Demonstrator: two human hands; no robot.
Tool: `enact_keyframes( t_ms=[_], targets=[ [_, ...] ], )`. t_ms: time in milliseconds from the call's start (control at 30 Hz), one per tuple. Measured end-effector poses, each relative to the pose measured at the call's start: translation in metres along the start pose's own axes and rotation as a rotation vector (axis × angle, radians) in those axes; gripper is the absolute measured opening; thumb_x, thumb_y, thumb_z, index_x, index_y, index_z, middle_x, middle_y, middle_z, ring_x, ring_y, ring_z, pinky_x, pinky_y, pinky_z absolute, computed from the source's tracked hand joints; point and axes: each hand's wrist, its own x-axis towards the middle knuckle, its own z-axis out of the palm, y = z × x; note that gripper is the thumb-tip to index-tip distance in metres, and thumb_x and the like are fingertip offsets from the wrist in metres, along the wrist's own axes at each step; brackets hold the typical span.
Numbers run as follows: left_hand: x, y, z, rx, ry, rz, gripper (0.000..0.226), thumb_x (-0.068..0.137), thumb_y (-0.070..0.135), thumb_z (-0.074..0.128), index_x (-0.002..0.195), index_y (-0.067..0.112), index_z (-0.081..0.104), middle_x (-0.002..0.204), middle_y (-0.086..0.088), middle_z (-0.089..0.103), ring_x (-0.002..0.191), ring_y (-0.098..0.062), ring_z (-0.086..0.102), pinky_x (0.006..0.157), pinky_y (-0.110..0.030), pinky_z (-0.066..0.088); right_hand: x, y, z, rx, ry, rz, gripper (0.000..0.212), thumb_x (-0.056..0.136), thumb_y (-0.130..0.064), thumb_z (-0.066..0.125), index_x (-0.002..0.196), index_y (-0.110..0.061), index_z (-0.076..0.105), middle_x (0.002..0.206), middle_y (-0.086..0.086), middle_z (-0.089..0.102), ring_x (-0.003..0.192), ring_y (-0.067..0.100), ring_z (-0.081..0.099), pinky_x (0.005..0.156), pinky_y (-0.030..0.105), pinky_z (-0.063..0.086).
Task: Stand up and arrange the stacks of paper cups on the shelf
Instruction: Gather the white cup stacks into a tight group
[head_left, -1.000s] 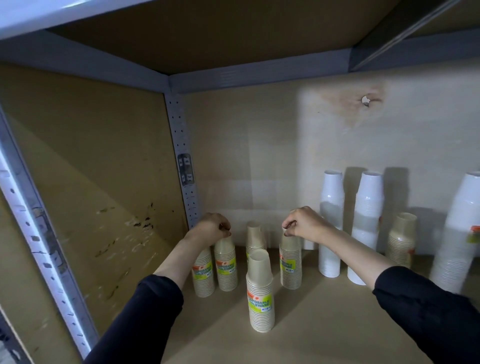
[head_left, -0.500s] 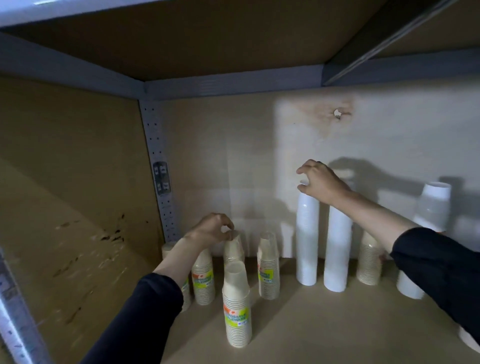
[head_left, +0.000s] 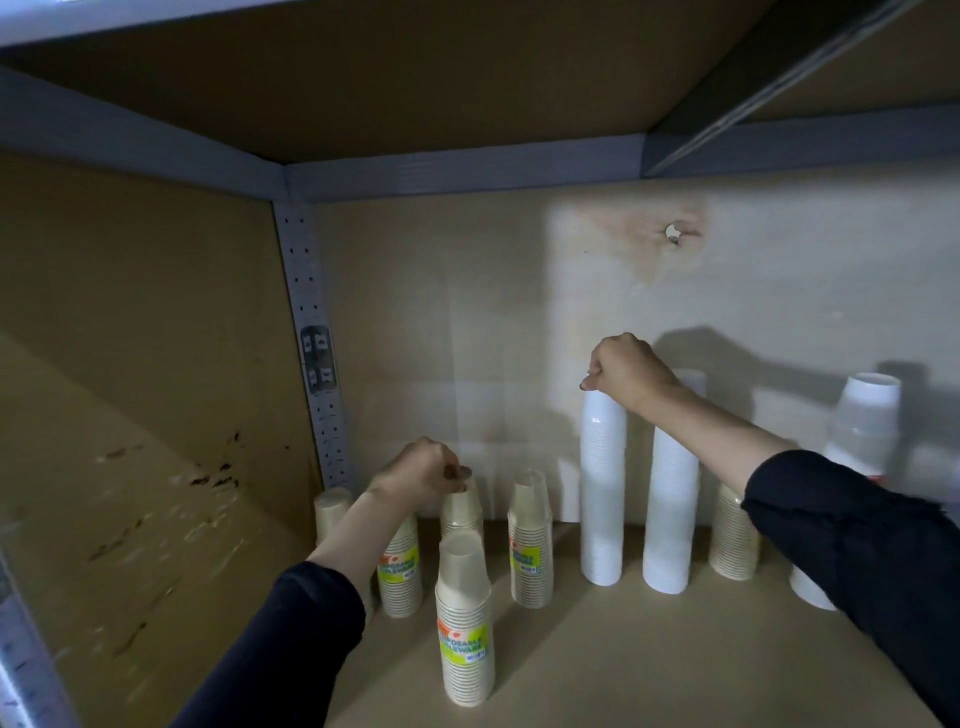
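Observation:
Several short cream cup stacks with green labels stand upright at the left of the shelf board (head_left: 597, 670); the nearest cream stack (head_left: 464, 618) is in front. My left hand (head_left: 423, 470) grips the top of a back cream stack (head_left: 461, 512), fingers curled over it. Another cream stack (head_left: 531, 540) stands to its right. My right hand (head_left: 621, 366) holds the top of a tall white stack (head_left: 602, 488). A second tall white stack (head_left: 669, 514) stands beside it, partly behind my forearm. A short plain cream stack (head_left: 733, 540) and a wide white stack (head_left: 860, 452) stand further right.
A perforated grey metal upright (head_left: 314, 364) runs down the back left corner. Cardboard panels form the left wall and the back wall (head_left: 467, 312). The shelf above (head_left: 415, 62) hangs low overhead. Bare shelf board lies in front of the stacks.
My right hand left the short cream stack, rose to the tall white stack's top and now sits lower on it. My left hand stays on its cream stack. The view shifted right.

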Motion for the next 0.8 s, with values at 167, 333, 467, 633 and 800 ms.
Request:
enact_keyframes(
  t_ms=[167,333,467,633,800],
  targets=[
    [0.003,0.01,0.003,0.065,0.007,-0.038,0.031,0.087,0.025,0.062,0.103,-0.001,0.066,0.111,-0.019,0.065,0.103,-0.031,0.06,0.087,-0.036,0.049,-0.003,-0.014,0.002,-0.036,0.015,0.001,0.029,0.085,-0.016,0.063,0.091,0.012,0.061,0.099,0.025,0.064,0.097,0.039,0.06,0.077,0.036,0.048],
    [0.005,0.006,-0.004,-0.002,-0.028,-0.043,0.03,0.083,0.022,0.068,0.104,0.0,0.067,0.103,-0.012,0.065,0.086,-0.018,0.054,0.073,-0.023,0.04,0.004,-0.001,-0.013,0.041,-0.116,-0.032,0.029,0.08,-0.013,0.068,0.103,0.004,0.067,0.114,0.017,0.066,0.111,0.031,0.057,0.086,0.029,0.047],
    [0.002,-0.003,-0.008,-0.021,-0.066,0.013,0.026,0.085,0.009,0.064,0.11,0.001,0.066,0.117,-0.012,0.065,0.093,-0.014,0.055,0.077,-0.019,0.04,0.006,0.012,-0.02,0.025,-0.172,-0.067,0.035,0.077,-0.002,0.068,0.113,0.0,0.066,0.121,0.013,0.065,0.114,0.026,0.058,0.096,0.031,0.047],
    [0.007,0.004,0.0,0.0,-0.034,0.013,0.024,0.085,0.009,0.064,0.105,-0.003,0.067,0.119,-0.014,0.066,0.115,-0.023,0.06,0.089,-0.021,0.043,0.002,0.01,-0.015,0.055,-0.113,-0.07,0.028,0.078,-0.007,0.069,0.105,0.001,0.068,0.12,0.012,0.065,0.109,0.028,0.06,0.09,0.029,0.047],
    [0.012,0.014,0.002,0.07,-0.019,-0.009,0.03,0.089,0.025,0.059,0.106,0.001,0.066,0.118,-0.016,0.065,0.111,-0.029,0.058,0.092,-0.03,0.044,0.001,-0.005,-0.007,0.006,-0.06,-0.053,0.026,0.081,-0.016,0.066,0.098,0.004,0.066,0.117,0.018,0.063,0.108,0.033,0.059,0.086,0.031,0.048]
  ],
)
